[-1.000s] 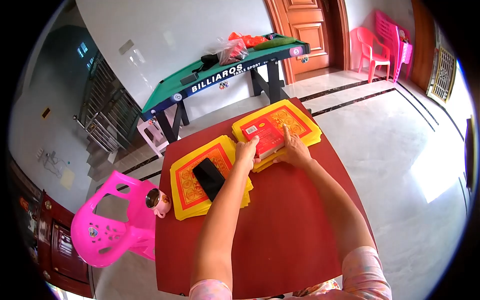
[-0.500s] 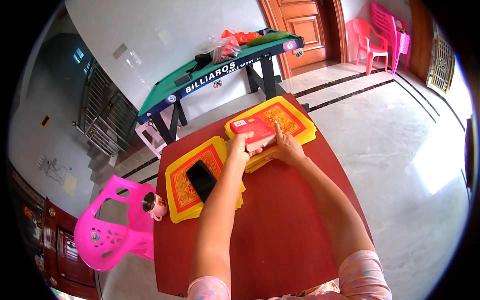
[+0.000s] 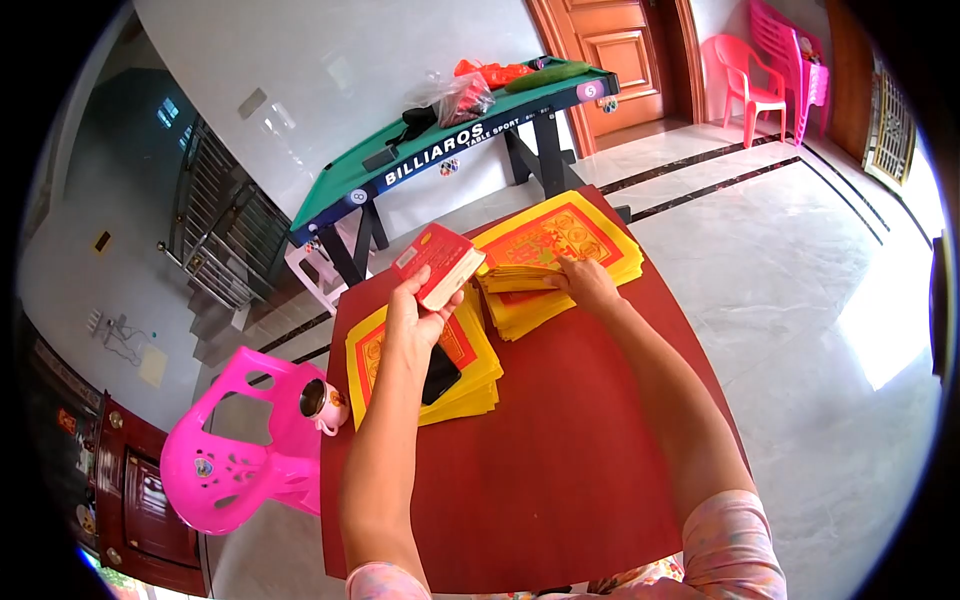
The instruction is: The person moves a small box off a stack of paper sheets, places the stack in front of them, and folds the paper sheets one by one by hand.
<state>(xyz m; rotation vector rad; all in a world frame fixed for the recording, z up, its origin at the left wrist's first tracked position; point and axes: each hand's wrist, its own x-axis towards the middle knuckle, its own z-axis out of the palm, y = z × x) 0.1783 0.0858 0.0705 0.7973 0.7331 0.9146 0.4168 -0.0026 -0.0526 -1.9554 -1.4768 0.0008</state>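
My left hand grips a thick red book with pale page edges, raised above the left stack of yellow paper sheets. Each stack has a red and gold printed square on top. A black phone lies on the left stack, partly covered by my left forearm. At the right stack, my right hand pinches the near edge of several upper sheets, lifting them slightly from those below. Both stacks rest on the dark red table.
A pink plastic chair stands left of the table, with a pink mug close to the table's edge. Behind is a green billiards table bearing bags and a long green vegetable. Pink chairs stand far right.
My left hand has lifted the red book off the right stack and carried it left. My right hand has let go of the book and taken hold of the upper sheets' edge.
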